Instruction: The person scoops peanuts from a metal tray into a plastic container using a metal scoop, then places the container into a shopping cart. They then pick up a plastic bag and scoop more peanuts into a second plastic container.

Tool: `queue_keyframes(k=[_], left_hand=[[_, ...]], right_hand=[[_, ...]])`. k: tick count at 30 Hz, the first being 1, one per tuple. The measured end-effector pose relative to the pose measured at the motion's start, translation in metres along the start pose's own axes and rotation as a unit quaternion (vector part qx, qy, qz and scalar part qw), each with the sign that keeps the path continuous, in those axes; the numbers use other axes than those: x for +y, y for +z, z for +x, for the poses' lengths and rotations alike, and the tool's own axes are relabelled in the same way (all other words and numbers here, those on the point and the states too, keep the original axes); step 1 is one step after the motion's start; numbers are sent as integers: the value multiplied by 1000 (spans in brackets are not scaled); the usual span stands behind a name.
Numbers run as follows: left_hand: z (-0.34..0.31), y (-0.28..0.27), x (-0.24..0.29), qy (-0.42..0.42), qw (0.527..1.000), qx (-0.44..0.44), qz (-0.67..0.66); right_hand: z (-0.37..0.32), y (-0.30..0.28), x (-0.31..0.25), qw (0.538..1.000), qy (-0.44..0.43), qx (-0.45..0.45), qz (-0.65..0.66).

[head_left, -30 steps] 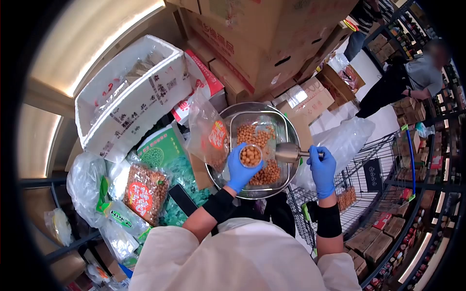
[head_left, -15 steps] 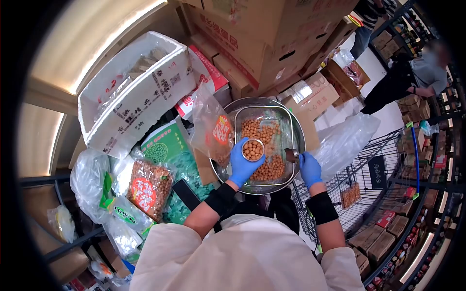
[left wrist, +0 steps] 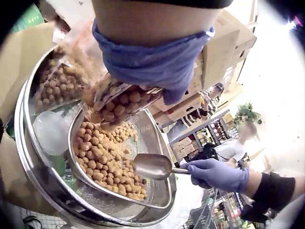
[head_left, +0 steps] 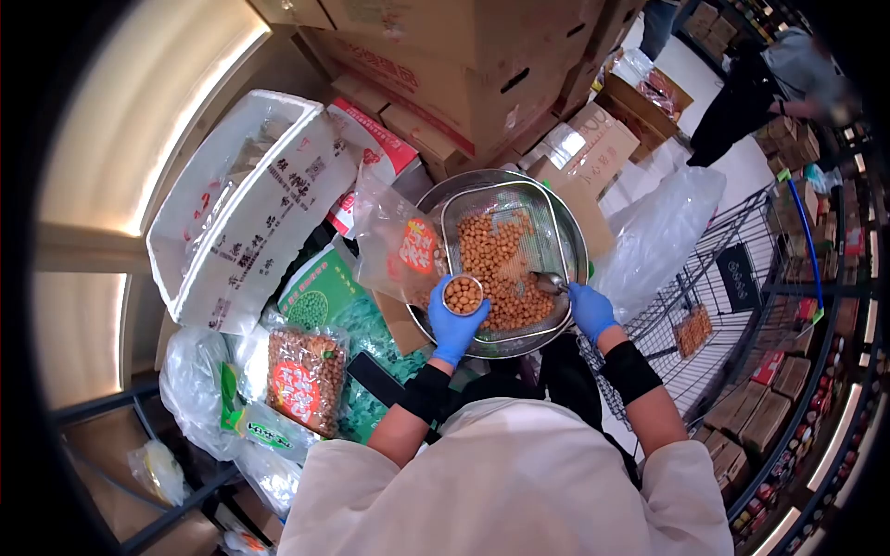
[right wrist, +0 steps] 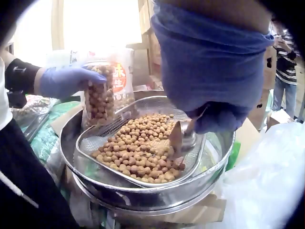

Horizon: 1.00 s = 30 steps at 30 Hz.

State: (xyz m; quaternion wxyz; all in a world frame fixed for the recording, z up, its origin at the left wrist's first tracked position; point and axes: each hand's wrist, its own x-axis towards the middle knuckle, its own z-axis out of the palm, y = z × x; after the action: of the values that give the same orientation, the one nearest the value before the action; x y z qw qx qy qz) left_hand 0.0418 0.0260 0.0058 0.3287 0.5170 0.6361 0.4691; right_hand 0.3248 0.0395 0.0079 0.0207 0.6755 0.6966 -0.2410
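My gloved left hand (head_left: 455, 331) grips a clear jar (right wrist: 99, 100) filled with round brown coated nuts, held upright over the left side of the basin. The handle of a metal scoop (left wrist: 153, 167) is in my gloved right hand (head_left: 591, 311). Its blade dips close over the right side of the loose nuts (head_left: 496, 255). They lie heaped in a rectangular wire mesh basket (head_left: 540, 222), which rests inside a round steel basin (head_left: 582, 243). A clear printed bag (head_left: 394, 236) with more nuts leans on the basin's left rim, behind the jar.
Left of the basin lie a sealed bag of nuts (head_left: 306, 375), a black phone (head_left: 375, 378) and a green printed bag (head_left: 320, 295). A white foam box (head_left: 250, 241) and cardboard boxes (head_left: 445, 74) stand behind. To the right are clear plastic sheeting (head_left: 663, 222), a wire cart (head_left: 732, 278) and another person.
The scoop has come down from above the basket to the nuts at its right side, and the right hand has lowered with it. The left hand still holds the jar.
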Motion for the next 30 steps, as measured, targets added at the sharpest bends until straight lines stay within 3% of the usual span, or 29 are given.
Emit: queue_keyframes(k=[6, 13, 19, 26, 29, 30], left_hand=[[-3, -11, -8, 5, 1000, 3, 2], [-4, -17, -10, 9, 1000, 12, 22], [-10, -21, -11, -4, 999, -4, 38], [-14, -25, -15, -8, 1000, -7, 30], [-15, -28, -14, -15, 999, -13, 28], [-16, -27, -14, -18, 999, -12, 27]], right_hand=[[3, 18, 15, 998, -52, -2, 44], [26, -11, 6, 997, -26, -59, 41], [46, 12, 30, 994, -46, -64, 75], [32, -7, 0, 995, -38, -44, 75], [41, -16, -17, 999, -2, 6, 42], [49, -13, -18, 996, 26, 59, 61]])
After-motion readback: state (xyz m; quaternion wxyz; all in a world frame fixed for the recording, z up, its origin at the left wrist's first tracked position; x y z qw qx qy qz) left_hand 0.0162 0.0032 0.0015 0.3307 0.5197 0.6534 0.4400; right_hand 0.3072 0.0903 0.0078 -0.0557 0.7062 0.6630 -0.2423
